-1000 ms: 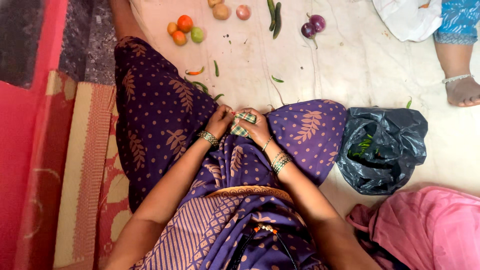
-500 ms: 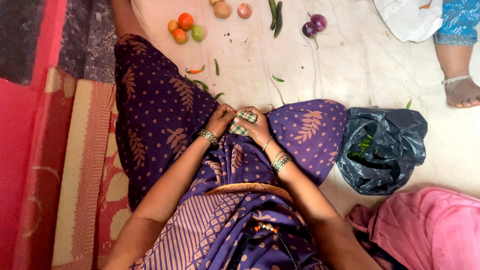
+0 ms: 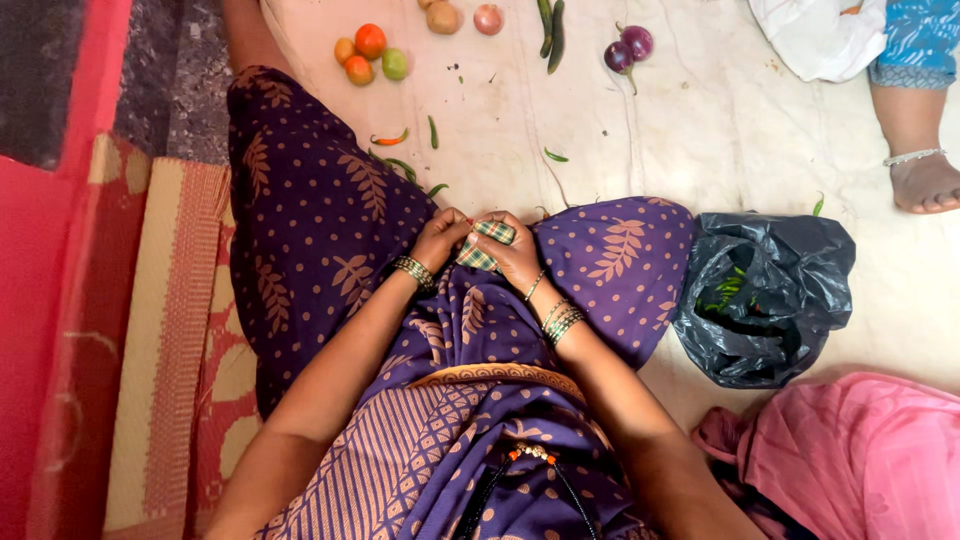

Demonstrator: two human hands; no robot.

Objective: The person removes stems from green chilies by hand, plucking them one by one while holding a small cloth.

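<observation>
1. Far to the left of the hands lay a woven striped mat [image 3: 170, 330] along a red edge.
2. The left hand [image 3: 440, 238] rested in the lap, fingers curled onto the near-left edge of a small checked cloth bundle [image 3: 484, 245] (green, white and red check, folded tight).
3. The right hand [image 3: 515, 258] clasped the same bundle from its other side and beneath; both hands met over it, just above the purple patterned skirt [image 3: 330, 240].
4. Whether the bundle was being folded shut or opened, I could not tell; by my judgement the handling was mid-way, the cloth neither laid flat nor set aside.
5. Ahead of the hands, on the pale floor sheet [image 3: 690, 120], loose chillies [image 3: 400, 150] lay scattered; farther ahead sat small tomatoes [image 3: 370, 55], two long green gourds [image 3: 550, 28] and two purple brinjals [image 3: 626, 50], all untouched and well apart from the hands.
6. To the right of the hands, a black plastic bag [image 3: 765, 295] stood open with green chillies inside.
7. Far right, another person's foot [image 3: 925, 180] and a pink cloth [image 3: 860, 450] (nearer the body) showed.
</observation>
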